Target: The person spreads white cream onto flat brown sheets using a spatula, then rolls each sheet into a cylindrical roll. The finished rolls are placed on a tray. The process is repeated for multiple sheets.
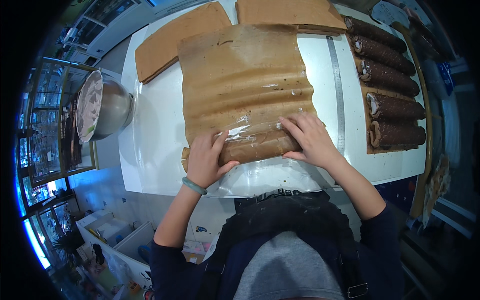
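Observation:
A brown, stained baking sheet (245, 75) lies spread on the white table, wavy across its middle and smeared with white cream near the roll. Its near end is wrapped around a thick roll (260, 148) lying crosswise close to the table's front edge. What is inside is mostly hidden by the sheet. My left hand (204, 156), with a green bangle at the wrist, grips the roll's left part, thumb on the near side. My right hand (312, 140) curves over the right end, fingers on the far side and thumb in front.
Several chocolate cake rolls with cream ends (392, 82) lie on a board at the right. A metal ruler (336, 85) lies beside the sheet. Brown cake slabs (167, 42) are at the back. A metal bowl (112, 107) smeared with cream stands at the left.

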Demonstrator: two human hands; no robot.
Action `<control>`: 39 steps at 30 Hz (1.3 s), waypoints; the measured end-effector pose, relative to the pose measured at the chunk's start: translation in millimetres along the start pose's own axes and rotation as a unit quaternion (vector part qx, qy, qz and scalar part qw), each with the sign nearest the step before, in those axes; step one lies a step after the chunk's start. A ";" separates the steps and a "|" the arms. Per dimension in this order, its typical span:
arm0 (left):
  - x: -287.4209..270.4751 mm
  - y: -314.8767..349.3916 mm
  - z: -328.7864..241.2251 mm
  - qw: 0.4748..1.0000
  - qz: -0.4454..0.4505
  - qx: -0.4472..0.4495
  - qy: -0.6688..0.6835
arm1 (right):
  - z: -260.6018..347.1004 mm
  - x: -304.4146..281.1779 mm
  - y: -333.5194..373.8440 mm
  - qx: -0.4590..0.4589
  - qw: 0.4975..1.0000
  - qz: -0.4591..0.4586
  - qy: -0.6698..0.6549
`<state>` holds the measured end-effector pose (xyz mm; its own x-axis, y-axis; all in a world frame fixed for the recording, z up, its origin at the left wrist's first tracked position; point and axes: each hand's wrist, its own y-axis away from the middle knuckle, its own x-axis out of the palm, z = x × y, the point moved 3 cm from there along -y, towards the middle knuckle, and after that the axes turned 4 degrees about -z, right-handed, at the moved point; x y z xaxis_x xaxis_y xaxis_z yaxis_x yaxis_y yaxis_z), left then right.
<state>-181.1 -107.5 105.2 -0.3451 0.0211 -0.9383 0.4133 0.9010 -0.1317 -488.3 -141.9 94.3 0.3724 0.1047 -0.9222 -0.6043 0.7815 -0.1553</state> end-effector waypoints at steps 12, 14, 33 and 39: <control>-0.1 35.7 -10.0 0.998 -0.047 0.013 0.032 | 11.0 -1.6 22.0 0.039 0.998 0.011 -0.055; -0.2 42.1 -9.8 0.997 -0.060 -0.031 0.034 | 15.6 -1.4 25.1 0.032 0.997 0.004 -0.067; -27.7 70.8 -23.6 0.998 -0.059 0.015 0.012 | 39.6 -0.4 60.6 -0.098 0.980 0.065 -0.161; -4.4 92.1 -54.3 0.986 0.058 0.077 0.133 | 42.2 8.5 75.2 -0.060 0.958 0.142 -0.243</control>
<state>-187.3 -1.1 114.6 -0.4880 0.2513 -0.8359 0.5791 0.8097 -0.0946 -500.8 -56.4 89.8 0.4471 0.5997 -0.6637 -0.7955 0.6059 0.0116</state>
